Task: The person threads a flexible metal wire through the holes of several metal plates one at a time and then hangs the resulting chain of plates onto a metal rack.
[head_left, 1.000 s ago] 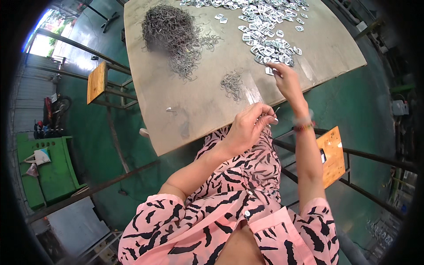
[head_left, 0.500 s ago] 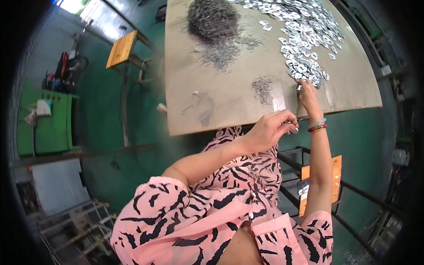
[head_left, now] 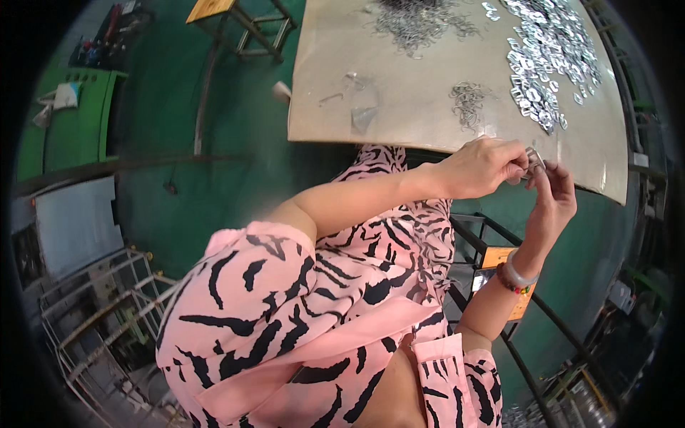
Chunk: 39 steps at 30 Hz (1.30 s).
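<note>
Just off the table's near edge, my two hands meet at a small shiny metal buckle-like piece (head_left: 534, 160). My right hand (head_left: 552, 202) pinches it between thumb and fingers. Coming in from the other side, my left hand (head_left: 488, 165) is closed in a pinch against the piece; whatever its fingertips hold is hidden. On the table, a small bunch of thin bent wire hooks (head_left: 468, 104) lies beyond my left hand. A wide heap of flat silvery oval pieces with slots (head_left: 536, 101) spreads beyond my right hand.
The brown-topped table (head_left: 421, 85) carries a larger tangle of wire hooks (head_left: 417, 25) at its far side and a scrap of clear plastic (head_left: 362, 119). Wooden stools stand at the far left (head_left: 211, 8) and beside my right arm (head_left: 497, 257). A green cabinet (head_left: 68, 135) is at left.
My right hand has drawn back from the heap of silvery pieces with one in its fingers. My left hand has moved right to meet it. The view has shifted.
</note>
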Available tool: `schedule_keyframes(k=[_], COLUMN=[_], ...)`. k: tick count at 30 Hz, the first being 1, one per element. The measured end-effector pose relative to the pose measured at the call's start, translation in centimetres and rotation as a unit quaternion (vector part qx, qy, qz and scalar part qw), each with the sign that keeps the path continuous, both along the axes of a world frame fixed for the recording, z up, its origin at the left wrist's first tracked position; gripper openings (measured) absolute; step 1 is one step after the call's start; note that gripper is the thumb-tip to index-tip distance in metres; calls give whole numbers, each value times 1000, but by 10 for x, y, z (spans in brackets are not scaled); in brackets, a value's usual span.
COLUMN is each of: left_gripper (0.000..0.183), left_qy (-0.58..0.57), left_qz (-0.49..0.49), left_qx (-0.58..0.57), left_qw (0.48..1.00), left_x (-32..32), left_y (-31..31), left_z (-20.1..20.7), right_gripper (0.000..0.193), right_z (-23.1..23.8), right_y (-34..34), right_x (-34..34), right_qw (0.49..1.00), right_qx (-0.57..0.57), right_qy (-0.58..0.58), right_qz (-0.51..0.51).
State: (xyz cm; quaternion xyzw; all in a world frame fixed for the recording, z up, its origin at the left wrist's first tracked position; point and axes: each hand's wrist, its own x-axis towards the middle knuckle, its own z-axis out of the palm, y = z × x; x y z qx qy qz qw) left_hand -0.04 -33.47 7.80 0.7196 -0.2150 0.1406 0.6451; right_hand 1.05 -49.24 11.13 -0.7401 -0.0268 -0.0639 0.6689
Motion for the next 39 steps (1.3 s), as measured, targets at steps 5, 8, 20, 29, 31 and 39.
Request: schedule_keyframes(k=[5,8,20,29,31,39], left_gripper=[7,10,22,18,20,17], left_qy=[-34,-35,75,74,15,-10], left_qz=[-6,5,241,263,284,196], left_qx=[16,58,266,539,552,257], left_qw=[999,998,930,796,784,946], left_x=[5,4,151,243,237,143], left_y=[-5,-4,79,74,77,58], left_z=[5,2,-51,-96,-103,-52], right_gripper=[14,13,13,11,11,7], right_z=[7,-2,-14,-20,-15,-14], right_y=[10,14,4,-9,-5,-1], right_x=[-15,-15,-28,-22,-23,-25], right_qw=[999,992,967,980,981,981], right_qx=[27,93,242,170,167,175], right_qy=[-41,-54,63,62,70,56], right_qz=[-24,-71,-49,-78,-75,-68])
